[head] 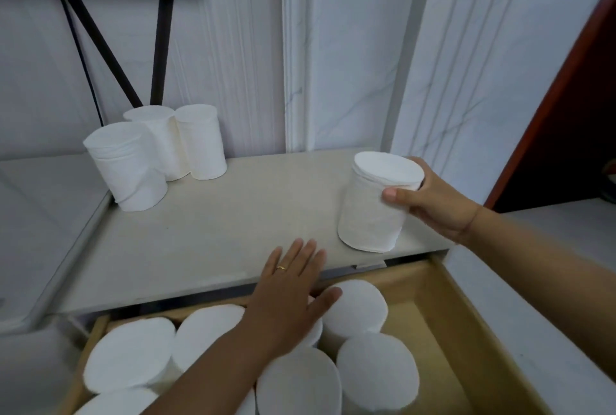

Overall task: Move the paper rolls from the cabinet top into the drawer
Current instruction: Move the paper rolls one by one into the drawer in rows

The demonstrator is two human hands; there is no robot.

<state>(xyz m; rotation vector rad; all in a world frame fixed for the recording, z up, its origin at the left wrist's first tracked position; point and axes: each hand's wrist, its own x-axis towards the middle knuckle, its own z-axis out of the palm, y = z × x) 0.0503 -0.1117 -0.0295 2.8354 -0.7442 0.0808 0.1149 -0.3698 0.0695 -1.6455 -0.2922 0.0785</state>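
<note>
From the head camera, your right hand (pixel 433 204) is wrapped around the upper part of a paper roll (pixel 376 204) near the right end of the cabinet top (pixel 233 224). The thumb (pixel 395 196) presses the near side just under the roll's flat top, and the other fingers curl around the far side, mostly hidden behind the paper. The roll leans a little to the right; its lower edge sits at or just above the surface close to the front lip, and you cannot tell whether it touches.

Your left hand (pixel 293 294) is spread flat, fingers straight and slightly fanned, holding nothing. The fingertips (pixel 308 248) reach over the front edge of the cabinet top, while the palm hangs over the open drawer (pixel 430 298). The thumb lies against the top of one roll standing in the drawer (pixel 358 309). A gold ring (pixel 281 268) shows on one finger.

At the back left of the cabinet top, three more rolls (pixel 156 154) stand in a tight cluster, touching one another; the nearest one tilts left. Behind them two dark straps (pixel 100 37) run up the white wall.

The wooden drawer below is pulled out toward you and already holds several rolls standing on end, packed side by side, their round white tops facing up. A bare strip of drawer floor shows along the right side, beside the wooden wall.
</note>
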